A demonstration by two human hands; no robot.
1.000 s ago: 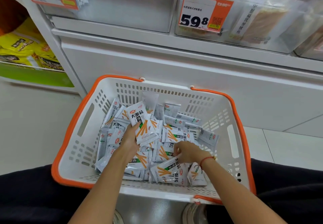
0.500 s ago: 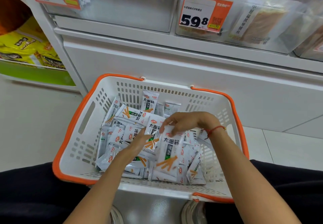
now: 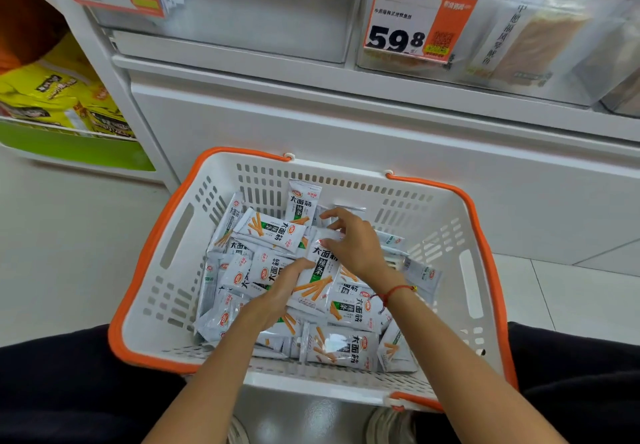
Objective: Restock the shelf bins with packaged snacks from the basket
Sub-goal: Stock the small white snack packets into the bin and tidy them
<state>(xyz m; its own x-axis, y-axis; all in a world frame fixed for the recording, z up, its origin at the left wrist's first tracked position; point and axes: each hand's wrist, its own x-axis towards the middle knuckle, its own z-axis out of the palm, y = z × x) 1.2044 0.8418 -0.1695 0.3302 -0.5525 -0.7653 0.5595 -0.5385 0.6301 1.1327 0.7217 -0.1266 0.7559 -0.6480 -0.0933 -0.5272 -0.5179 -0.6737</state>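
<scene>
Nearest to us, we are looking down over our dark-trousered legs [image 3: 62, 388] at both forearms reaching into the white perforated plastic basket with an orange rim [image 3: 162, 308]. Our left hand [image 3: 287, 288] is lying low in the heap of small silver-white snack packets printed with orange sticks [image 3: 341, 346], its fingers curling round the lower left edge of one upright snack packet with black lettering and a green stripe [image 3: 320, 279]. Our right hand [image 3: 356, 243], a red string bracelet [image 3: 394, 293] at its wrist, is coming down from above on the same packet, thumb and fingertips pinching its top edge while the other fingers are spreading loosely over the pile. So the packet is sitting between the two hands, at the middle of the basket, resting on the other packets. Its long axis is running away from us, the top end pointing toward the shelf and tilting slightly right, the printed face turned up. Beyond the basket, the white shelf base [image 3: 346, 139] is rising to the clear plastic shelf bins [image 3: 277, 11], each carrying an orange-and-white price tag [image 3: 415, 23]. To the far left, yellow snack bags [image 3: 52, 94] are lying on a lower shelf.
</scene>
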